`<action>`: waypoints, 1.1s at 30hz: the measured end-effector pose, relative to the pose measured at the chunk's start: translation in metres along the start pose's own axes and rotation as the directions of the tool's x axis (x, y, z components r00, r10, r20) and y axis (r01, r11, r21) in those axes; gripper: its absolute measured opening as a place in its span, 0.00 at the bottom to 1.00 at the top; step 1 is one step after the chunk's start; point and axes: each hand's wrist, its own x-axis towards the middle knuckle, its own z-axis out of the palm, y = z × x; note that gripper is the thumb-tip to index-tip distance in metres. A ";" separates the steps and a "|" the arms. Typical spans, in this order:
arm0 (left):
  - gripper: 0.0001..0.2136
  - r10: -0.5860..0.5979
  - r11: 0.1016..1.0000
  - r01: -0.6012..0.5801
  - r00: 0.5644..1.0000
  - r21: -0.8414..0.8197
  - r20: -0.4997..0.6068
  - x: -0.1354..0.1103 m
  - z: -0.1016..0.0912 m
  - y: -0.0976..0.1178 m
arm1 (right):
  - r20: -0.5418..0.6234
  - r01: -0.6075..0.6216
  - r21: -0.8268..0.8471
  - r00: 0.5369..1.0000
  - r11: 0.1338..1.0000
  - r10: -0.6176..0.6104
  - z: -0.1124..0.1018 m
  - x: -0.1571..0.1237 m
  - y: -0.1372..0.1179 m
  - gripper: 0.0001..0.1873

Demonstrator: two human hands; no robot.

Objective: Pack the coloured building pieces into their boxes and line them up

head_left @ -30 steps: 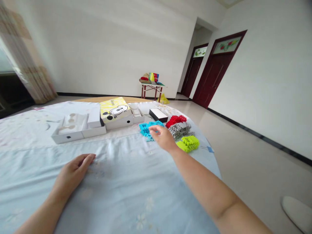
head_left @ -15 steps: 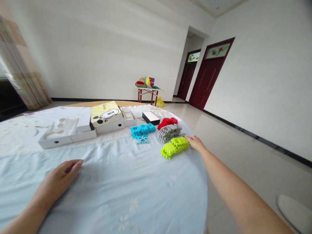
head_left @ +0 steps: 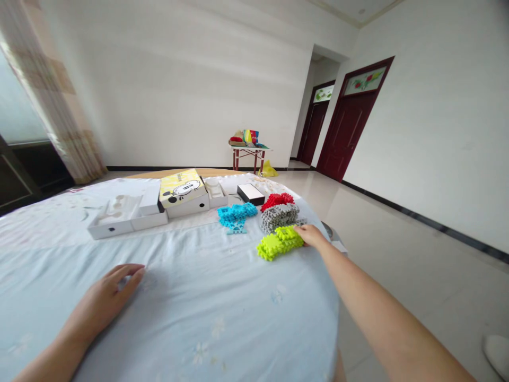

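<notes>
The left hand (head_left: pixel 104 298) rests loosely open on the pale-blue tablecloth (head_left: pixel 186 307), then come 1 blue pile (head_left: pixel 237 213) of interlocking pieces and, near it, 1 lime-green pile (head_left: pixel 278 242), its right end touched by the right hand (head_left: pixel 313 235), whose grip I cannot tell.

A home is suggested: a patterned curtain (head_left: pixel 63 101) is hung at ten o'clock, a panelled dark-red door (head_left: pixel 342 138) topped by flower-decorated glass (head_left: pixel 365 80) is set at two, the desk (head_left: pixel 220 172) is draped with a flowered tablecloth (head_left: pixel 178 329) at seven, and glossy flooring (head_left: pixel 417 276) is edged by black skirting (head_left: pixel 417 220) toward three.
</notes>
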 end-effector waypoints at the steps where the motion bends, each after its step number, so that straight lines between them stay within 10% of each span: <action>1: 0.19 -0.002 1.000 0.002 1.000 -0.002 0.002 0.000 0.000 0.002 | 0.012 0.010 -0.003 1.000 1.000 -0.010 0.002 -0.003 -0.006 0.22; 19: 0.19 0.044 0.997 -0.044 0.999 -0.057 -0.014 -0.006 -0.005 0.022 | 0.143 0.290 -0.060 0.950 0.955 -0.279 0.058 -0.054 -0.123 0.24; 33: 0.20 0.037 0.996 -0.042 0.998 -0.079 -0.058 -0.004 -0.009 0.026 | -0.088 0.175 0.442 0.985 0.880 -0.151 0.080 -0.028 -0.081 0.28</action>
